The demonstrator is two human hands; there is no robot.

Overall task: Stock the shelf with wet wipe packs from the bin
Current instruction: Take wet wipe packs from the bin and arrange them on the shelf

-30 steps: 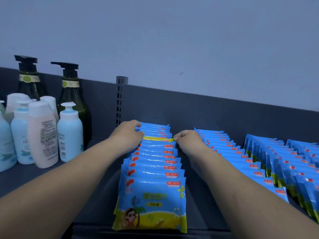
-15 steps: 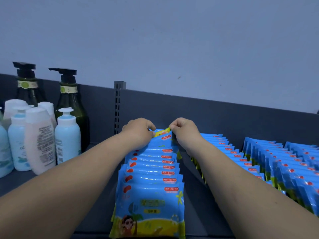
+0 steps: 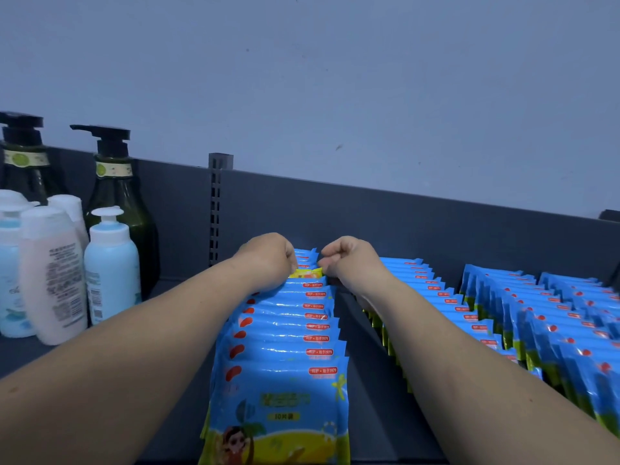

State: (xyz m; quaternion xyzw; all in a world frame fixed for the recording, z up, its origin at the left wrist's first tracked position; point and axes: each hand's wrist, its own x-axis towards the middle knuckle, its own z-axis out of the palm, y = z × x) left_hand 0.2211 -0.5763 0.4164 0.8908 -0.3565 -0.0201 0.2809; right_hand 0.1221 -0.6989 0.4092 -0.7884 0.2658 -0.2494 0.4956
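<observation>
Pinches 1 wet wipe pack [image 3: 306,273] by its 2 ends with curled left hand [image 3: 268,260] and right hand [image 3: 349,261]. Lies near the far end of the row [image 3: 285,333], long axis crosswise, squarely between, equally near each. Likely wants pressing down.

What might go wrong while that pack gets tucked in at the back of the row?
The pack pinched by the left hand and right hand shows yellow where its row shows blue: it may be going in upside down. The right forearm passes close over the neighbouring row and might knock packs askew.
</observation>
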